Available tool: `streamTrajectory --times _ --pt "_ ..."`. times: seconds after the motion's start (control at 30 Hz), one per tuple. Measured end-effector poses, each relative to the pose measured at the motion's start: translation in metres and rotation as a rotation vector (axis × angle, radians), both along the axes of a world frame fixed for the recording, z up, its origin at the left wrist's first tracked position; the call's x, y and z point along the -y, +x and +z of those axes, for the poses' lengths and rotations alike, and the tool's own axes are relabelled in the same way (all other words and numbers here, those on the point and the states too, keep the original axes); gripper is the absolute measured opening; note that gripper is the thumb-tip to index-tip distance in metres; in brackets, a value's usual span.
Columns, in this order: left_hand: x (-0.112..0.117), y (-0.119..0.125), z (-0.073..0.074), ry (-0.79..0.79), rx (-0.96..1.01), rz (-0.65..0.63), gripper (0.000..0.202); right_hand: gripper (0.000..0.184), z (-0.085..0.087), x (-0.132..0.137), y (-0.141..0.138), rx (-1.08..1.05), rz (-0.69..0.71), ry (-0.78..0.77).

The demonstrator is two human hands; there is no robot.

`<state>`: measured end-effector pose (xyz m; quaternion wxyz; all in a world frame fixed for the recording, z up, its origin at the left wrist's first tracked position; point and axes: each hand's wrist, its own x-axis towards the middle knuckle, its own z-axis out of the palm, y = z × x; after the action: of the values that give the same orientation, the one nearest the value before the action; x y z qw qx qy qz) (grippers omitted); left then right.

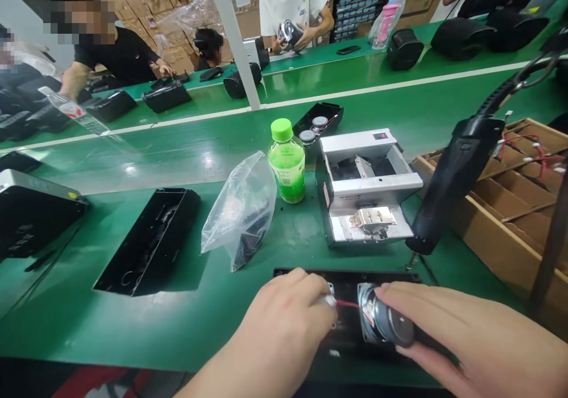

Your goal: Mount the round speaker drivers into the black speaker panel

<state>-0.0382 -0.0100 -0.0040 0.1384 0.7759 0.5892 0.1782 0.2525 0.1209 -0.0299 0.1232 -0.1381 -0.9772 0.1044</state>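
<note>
My right hand (pixel 452 327) grips a round speaker (pixel 384 318) with a silver metal frame, tilted over a long black panel (pixel 346 356). Red wire (pixel 348 304) runs from this speaker to my left hand (pixel 293 315), whose fingers are closed around a small white wire connector (pixel 329 299). Just behind those fingers shows a bit of another metal frame, mostly hidden by the hand. Both hands cover much of the panel. Beyond it stands a silver and black machine (pixel 368 191), with an electric screwdriver (pixel 457 179) hanging at its right.
A partitioned cardboard box (pixel 492 238) with wired parts stands right. A green-capped bottle (pixel 287 161), a clear plastic bag (pixel 244 209) and an open black housing (pixel 148 241) are left of the machine. Behind, a housing holds two speakers (pixel 313 130). Co-workers sit across the green bench.
</note>
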Motion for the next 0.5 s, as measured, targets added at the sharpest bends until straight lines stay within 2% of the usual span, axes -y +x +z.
streamTrajectory --times 0.1,0.17,0.37,0.5 --pt "0.012 -0.004 -0.004 -0.067 0.027 0.029 0.025 0.048 -0.001 -0.005 -0.014 0.072 0.101 0.036" --pt "0.015 -0.006 -0.002 -0.127 -0.012 0.033 0.020 0.052 -0.005 -0.008 -0.021 0.099 0.121 0.065" --pt "0.007 -0.014 0.006 -0.239 -0.021 -0.051 0.029 0.062 -0.024 -0.009 -0.019 0.212 0.177 0.127" --pt "0.002 -0.017 0.008 -0.238 -0.028 -0.096 0.028 0.067 -0.026 -0.009 -0.019 0.210 0.164 0.143"
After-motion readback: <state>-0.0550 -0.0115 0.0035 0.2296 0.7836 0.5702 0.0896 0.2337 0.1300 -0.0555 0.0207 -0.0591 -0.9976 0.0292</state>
